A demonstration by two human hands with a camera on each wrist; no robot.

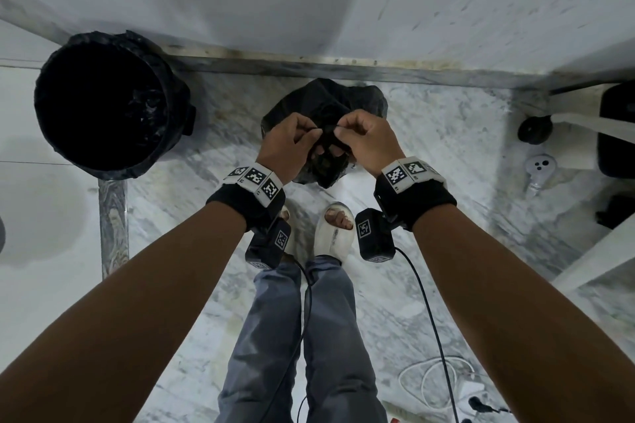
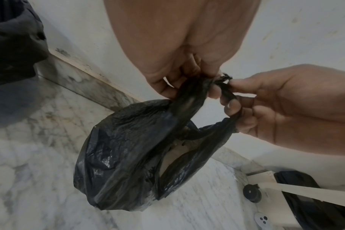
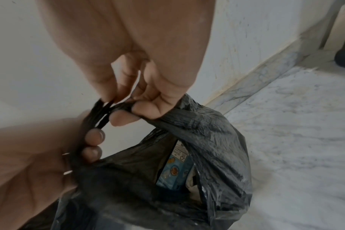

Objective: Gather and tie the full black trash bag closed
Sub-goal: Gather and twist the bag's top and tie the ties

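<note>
The black trash bag [image 1: 357, 98] hangs just above the marble floor, close to the wall. My left hand [image 1: 309, 134] pinches one twisted handle strip of the bag [image 2: 189, 99]. My right hand [image 1: 343, 132] pinches the other strip [image 2: 225, 88], and the two strips cross between my fingertips. In the right wrist view the bag's mouth [image 3: 167, 163] gapes below my right hand [image 3: 128, 110], and a blue printed packet [image 3: 175, 168] shows inside. My left hand [image 3: 91, 143] holds the gathered plastic at the lower left.
A round bin with a black liner [image 1: 106, 103] stands at the left by the wall. A caster wheel [image 1: 534, 129] and a white furniture frame [image 1: 584, 120] sit at the right. My feet in white slippers [image 1: 335, 233] stand just behind the bag. Cables [image 1: 443, 381] lie at the lower right.
</note>
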